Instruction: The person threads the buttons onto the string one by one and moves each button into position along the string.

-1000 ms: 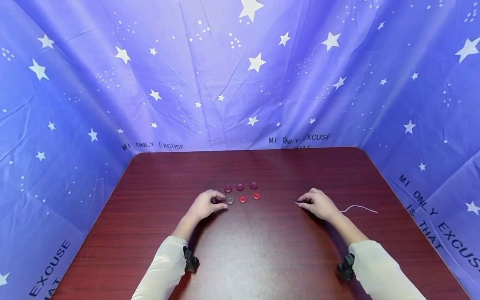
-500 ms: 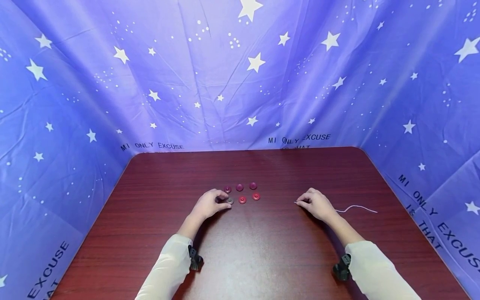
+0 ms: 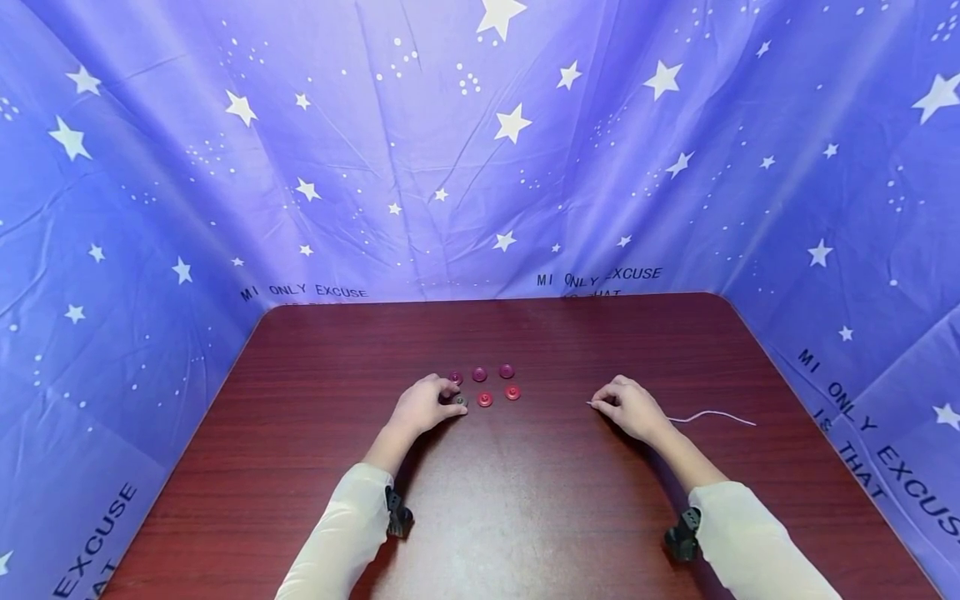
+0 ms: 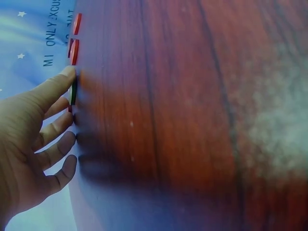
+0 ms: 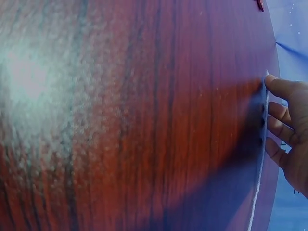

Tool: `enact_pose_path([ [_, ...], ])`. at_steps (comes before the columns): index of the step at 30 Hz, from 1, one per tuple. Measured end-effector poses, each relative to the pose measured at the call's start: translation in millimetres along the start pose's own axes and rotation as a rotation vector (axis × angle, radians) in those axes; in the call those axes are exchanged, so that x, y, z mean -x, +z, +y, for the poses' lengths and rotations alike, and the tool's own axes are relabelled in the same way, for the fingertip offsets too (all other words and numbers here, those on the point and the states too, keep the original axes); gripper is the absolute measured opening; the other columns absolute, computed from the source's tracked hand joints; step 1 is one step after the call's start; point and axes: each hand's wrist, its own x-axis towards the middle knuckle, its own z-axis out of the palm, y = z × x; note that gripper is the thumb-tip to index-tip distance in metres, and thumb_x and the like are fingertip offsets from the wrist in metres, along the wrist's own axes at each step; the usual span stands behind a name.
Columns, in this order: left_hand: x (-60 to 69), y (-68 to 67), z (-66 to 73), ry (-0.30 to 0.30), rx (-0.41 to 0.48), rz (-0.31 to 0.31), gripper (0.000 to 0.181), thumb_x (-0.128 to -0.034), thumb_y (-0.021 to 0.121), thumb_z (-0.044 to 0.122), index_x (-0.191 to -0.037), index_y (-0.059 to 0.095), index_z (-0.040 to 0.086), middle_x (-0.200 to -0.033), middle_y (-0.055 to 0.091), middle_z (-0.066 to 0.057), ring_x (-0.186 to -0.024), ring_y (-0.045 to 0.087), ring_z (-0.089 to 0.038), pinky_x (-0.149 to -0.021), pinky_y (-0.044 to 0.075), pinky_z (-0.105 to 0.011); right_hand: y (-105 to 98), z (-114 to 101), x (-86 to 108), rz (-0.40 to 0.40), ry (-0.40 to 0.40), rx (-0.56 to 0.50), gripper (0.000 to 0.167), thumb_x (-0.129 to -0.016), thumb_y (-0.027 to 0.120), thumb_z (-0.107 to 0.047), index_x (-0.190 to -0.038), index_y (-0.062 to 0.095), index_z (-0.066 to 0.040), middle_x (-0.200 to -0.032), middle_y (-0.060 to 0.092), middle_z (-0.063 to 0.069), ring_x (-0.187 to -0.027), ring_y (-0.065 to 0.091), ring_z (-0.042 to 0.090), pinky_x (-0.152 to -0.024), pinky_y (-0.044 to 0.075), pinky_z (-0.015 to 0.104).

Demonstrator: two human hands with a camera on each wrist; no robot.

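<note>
Head view: we see the left grip [image 3: 422,406] pinching the green button [image 3: 461,402] between thumb and fingers, low on the worktop [image 3: 525,492]. Just right of that grip lie two red buttons [image 3: 485,400]; beyond them, a row of three purple buttons [image 3: 480,375]. Well apart to the right, the right grip [image 3: 630,410] pinches the cord [image 3: 712,413], tip pointing left toward the green button, the rest running rightward. We judge that sideways gap decisive.

a round green button [image 3: 461,402] is pinched by the left hand [image 3: 423,406], a curving white cord [image 3: 712,415] by the right hand [image 3: 632,410].
</note>
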Motion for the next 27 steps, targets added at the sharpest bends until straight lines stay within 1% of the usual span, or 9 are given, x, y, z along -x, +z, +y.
enact_pose_path([
  [6,-1.0,0.9,-0.3,0.001,-0.052,-0.003,0.038,-0.0715,0.076,0.044,-0.099,0.07,0.018,-0.089,0.062,0.005,-0.086,0.061,-0.014,-0.075,0.049,-0.034,2.2,-4.4,-2.1,0.025,-0.012,-0.042,0.005,-0.08,0.072,-0.018,-0.076,0.07,-0.015,-0.074,0.057,-0.004,-0.066,0.047,0.006,-0.06,0.039,0.023],
  [10,-2.3,2.2,-0.4,0.013,-0.075,0.0,0.036,-0.072,0.076,0.045,-0.096,0.071,0.02,-0.089,0.062,0.005,-0.085,0.061,-0.015,-0.074,0.049,-0.033,4.0,-8.2,-2.8,0.028,-0.008,-0.065,0.005,-0.08,0.072,-0.018,-0.077,0.07,-0.015,-0.074,0.057,-0.005,-0.066,0.047,0.006,-0.06,0.039,0.023],
  [14,-2.8,3.1,0.8,0.026,-0.073,-0.003,0.034,-0.0727,0.076,0.044,-0.096,0.071,0.019,-0.088,0.062,0.004,-0.085,0.061,-0.016,-0.073,0.049,-0.034,5.7,-10.9,-4.8,0.033,-0.013,-0.073,0.004,-0.081,0.071,-0.018,-0.078,0.07,-0.015,-0.074,0.056,-0.005,-0.066,0.047,0.007,-0.06,0.039,0.023],
  [18,-2.8,3.4,3.1,0.016,-0.064,-0.013,0.034,-0.0731,0.076,0.042,-0.097,0.071,0.019,-0.088,0.062,0.004,-0.086,0.061,-0.016,-0.075,0.049,-0.034,7.3,-12.7,-7.7,0.045,-0.019,-0.076,0.004,-0.08,0.072,-0.018,-0.078,0.07,-0.015,-0.074,0.057,-0.005,-0.066,0.048,0.007,-0.06,0.039,0.022],
  [22,-3.1,2.8,5.4,0.008,-0.063,-0.028,0.031,-0.0735,0.076,0.041,-0.096,0.072,0.019,-0.089,0.061,0.004,-0.089,0.06,-0.018,-0.078,0.048,-0.035,7.1,-14.3,-10.0,0.052,-0.025,-0.082,0.005,-0.08,0.072,-0.017,-0.077,0.07,-0.014,-0.073,0.056,-0.004,-0.065,0.047,0.006,-0.059,0.039,0.022],
  [27,-4.4,1.2,6.9,0.021,-0.063,-0.022,0.029,-0.0739,0.076,0.039,-0.094,0.072,0.018,-0.089,0.061,0.002,-0.092,0.057,-0.022,-0.081,0.046,-0.038,3.8,-17.3,-13.8,0.06,-0.022,-0.083,0.005,-0.081,0.071,-0.017,-0.079,0.071,-0.012,-0.073,0.056,-0.003,-0.065,0.046,0.007,-0.06,0.038,0.023],
])
